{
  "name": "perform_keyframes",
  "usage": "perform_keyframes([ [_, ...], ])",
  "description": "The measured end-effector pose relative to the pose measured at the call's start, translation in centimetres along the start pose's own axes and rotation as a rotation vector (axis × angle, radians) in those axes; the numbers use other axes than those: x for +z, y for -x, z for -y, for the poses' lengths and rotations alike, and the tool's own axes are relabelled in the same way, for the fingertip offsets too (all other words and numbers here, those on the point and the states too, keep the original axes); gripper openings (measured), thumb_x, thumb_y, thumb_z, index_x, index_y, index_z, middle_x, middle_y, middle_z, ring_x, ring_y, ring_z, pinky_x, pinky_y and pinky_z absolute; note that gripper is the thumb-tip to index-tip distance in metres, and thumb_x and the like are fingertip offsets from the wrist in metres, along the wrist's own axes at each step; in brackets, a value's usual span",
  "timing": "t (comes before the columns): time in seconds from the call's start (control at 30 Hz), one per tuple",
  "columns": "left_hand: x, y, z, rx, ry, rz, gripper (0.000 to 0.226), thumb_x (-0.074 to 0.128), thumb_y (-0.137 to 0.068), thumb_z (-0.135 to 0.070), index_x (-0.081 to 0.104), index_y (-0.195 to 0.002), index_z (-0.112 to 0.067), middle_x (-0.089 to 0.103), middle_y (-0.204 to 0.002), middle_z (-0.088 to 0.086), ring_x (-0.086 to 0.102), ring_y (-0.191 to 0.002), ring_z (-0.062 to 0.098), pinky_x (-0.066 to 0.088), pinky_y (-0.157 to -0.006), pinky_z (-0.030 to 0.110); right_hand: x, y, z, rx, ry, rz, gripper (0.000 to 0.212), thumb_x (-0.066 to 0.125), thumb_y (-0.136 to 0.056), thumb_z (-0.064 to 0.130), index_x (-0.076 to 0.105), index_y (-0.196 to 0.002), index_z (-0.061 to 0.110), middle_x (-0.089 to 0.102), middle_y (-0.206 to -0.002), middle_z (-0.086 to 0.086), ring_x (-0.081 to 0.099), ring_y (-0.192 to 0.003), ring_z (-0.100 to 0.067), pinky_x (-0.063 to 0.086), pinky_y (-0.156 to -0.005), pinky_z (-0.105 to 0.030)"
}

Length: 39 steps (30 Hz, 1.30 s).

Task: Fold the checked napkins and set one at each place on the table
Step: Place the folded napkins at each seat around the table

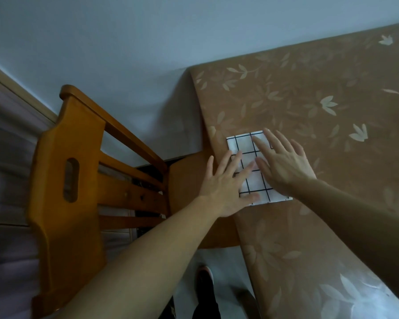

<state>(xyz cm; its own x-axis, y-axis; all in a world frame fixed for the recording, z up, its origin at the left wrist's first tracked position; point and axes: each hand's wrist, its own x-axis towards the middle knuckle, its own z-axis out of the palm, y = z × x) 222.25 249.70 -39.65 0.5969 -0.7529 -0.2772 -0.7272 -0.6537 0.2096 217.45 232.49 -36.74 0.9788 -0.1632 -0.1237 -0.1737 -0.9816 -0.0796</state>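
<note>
one checked napkin (251,164) lies folded into a neat rectangle near the edge of the tabletop (332,93), which is covered in a brown leaf-print cloth, right in front of a wooden chair (74,171) tucked partly under that side. both hands rest on it with fingers spread and flat, gripping nothing: the left hand (226,189) covers its near left corner and spills onto the cloth, the right hand (283,162) presses its far right half. this looks like the last smoothing of a fold, or the setting down at this place. so one place seems served. no other napkins, plates or cutlery show, and most of the tabletop is out of view, so how many places are left cannot be told; likely the other seats remain to be done.
</note>
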Motion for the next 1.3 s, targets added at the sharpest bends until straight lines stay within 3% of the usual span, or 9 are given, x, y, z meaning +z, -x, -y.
perform_keyframes([
  [0.17,1.0,-0.2,-1.0,-0.040,0.017,0.005,0.078,0.018,-0.090,-0.076,-0.010,-0.152,-0.039,-0.022,-0.162,-0.001,-0.029,-0.145,0.022,-0.016,-0.116,0.055,1.1,-2.7,0.8,0.140,-0.059,0.088,0.057,0.020,-0.101,0.042,0.006,-0.154,0.027,0.000,-0.163,-0.005,0.000,-0.150,-0.025,0.009,-0.118,-0.052],
  [0.53,1.0,0.2,-1.6,-0.089,0.011,-0.005,0.078,0.015,-0.090,-0.076,-0.013,-0.152,-0.039,-0.023,-0.161,-0.001,-0.030,-0.145,0.022,-0.015,-0.116,0.055,2.4,-3.4,0.6,0.119,-0.195,-0.040,0.053,0.028,-0.100,0.026,0.026,-0.149,0.009,0.023,-0.159,-0.009,0.018,-0.148,-0.022,0.017,-0.120,-0.040],
  [1.3,1.1,0.7,-0.8,-0.096,-0.015,0.000,0.081,0.013,-0.088,-0.078,-0.018,-0.151,-0.036,-0.029,-0.159,-0.002,-0.033,-0.143,0.018,-0.017,-0.115,0.052,2.7,-2.8,1.2,0.116,-0.186,-0.029,0.058,0.029,-0.100,0.027,0.017,-0.152,0.004,0.015,-0.162,-0.010,0.011,-0.149,-0.019,0.010,-0.121,-0.037],
])
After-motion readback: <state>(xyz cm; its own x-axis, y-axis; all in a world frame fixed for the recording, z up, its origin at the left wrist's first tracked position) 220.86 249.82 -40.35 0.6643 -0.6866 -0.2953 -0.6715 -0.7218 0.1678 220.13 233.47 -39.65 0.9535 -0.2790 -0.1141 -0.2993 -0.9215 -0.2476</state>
